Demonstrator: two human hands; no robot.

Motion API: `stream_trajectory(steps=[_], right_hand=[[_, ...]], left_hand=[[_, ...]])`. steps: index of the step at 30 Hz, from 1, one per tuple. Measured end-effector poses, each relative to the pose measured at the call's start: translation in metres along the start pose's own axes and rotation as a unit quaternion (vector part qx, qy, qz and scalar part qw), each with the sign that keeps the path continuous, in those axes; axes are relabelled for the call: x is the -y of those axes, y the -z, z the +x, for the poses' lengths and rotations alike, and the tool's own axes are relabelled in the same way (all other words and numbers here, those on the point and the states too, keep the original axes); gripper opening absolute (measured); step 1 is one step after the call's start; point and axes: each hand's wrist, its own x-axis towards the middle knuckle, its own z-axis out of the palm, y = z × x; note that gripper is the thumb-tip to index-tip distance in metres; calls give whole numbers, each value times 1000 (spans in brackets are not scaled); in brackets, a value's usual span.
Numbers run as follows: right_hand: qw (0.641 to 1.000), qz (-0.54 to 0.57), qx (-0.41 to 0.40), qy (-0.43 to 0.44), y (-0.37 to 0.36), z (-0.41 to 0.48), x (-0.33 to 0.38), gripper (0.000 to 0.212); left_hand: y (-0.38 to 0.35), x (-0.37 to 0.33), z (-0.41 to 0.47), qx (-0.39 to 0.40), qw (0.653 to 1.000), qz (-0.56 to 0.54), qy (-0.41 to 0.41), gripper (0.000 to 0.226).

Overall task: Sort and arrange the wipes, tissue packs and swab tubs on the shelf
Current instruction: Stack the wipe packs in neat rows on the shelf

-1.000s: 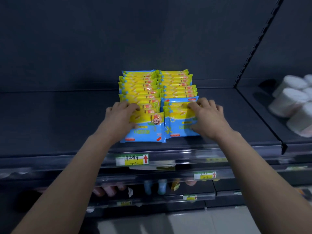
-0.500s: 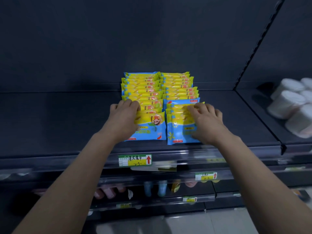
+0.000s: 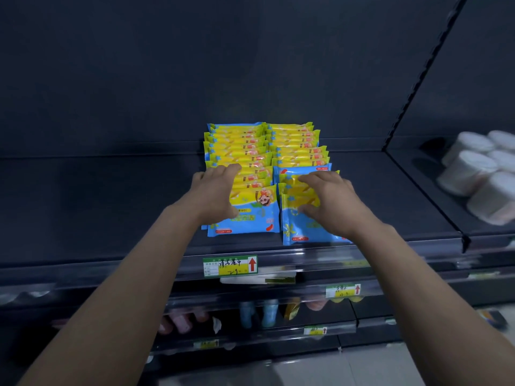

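Wipe packs [image 3: 252, 220] run front-to-back (print inverted); left hand [image 3: 214, 194], right hand [image 3: 332, 202] gripping.

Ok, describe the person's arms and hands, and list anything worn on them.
The left forearm and right forearm are bare as far up as the frame shows: no sleeves or cuffs. The left hand and right hand are bare too, with no gloves, watch, bracelet or ring showing. The light is dim, so fine marks cannot be told.
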Motion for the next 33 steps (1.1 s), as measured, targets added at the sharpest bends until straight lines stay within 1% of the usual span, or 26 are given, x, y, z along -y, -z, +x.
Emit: stream_trajectory(steps=[1, 3, 8, 10, 12, 15, 17, 18, 20, 22, 24, 26, 28, 33], right_hand=[[1000, 4, -3, -4, 1, 0, 1, 60], [1000, 12, -7, -16, 3, 0, 1, 58], [998, 43, -25, -31, 0, -2, -4, 52], [998, 57, -28, -29, -1, 0, -5, 51], [997, 66, -26, -24, -2, 4, -5, 50], [997, 66, -26, 3, -3, 15, -4, 50], [997, 74, -26, 24, -2, 22, -3, 49], [996, 78, -27, 33, -1, 25, -4, 48], [994, 89, -25, 53, 1, 32, -4, 46], [991, 110, -26, 77, 3, 40, -4, 47], [986, 130, -22, 104, 5, 47, 0, 48], [982, 138, -11, 132, 7, 52, 3, 48], [979, 139, 0, 148, 6, 54, 4, 48], [979, 135, 1, 150, 4, 60, 0, 45]], left_hand=[[0, 1, 1, 8, 1000, 20, 1, 92], [0, 2, 5, 21, 999, 46, -1, 91], [0, 2, 8, 6, 1000, 6, -25, 83], [0, 4, 7, -5, 1000, 24, -18, 81], [1, 5, 5, 1, 1000, 31, -2, 81], [1, 8, 3, 9, 999, -34, 11, 82], [0, 8, 1, -1, 995, -101, 16, 85], [0, 7, -1, -8, 993, -117, 22, 87], [1, 8, -4, -19, 994, -104, 33, 85], [2, 7, -7, -34, 995, -85, 39, 77], [3, 5, -12, -60, 993, -91, 47, 68], [2, 3, -14, -71, 991, -94, 60, 65], [0, 6, -15, -71, 989, -110, 73, 69], [-9, 15, -14, -116, 962, -228, 95, 97]])
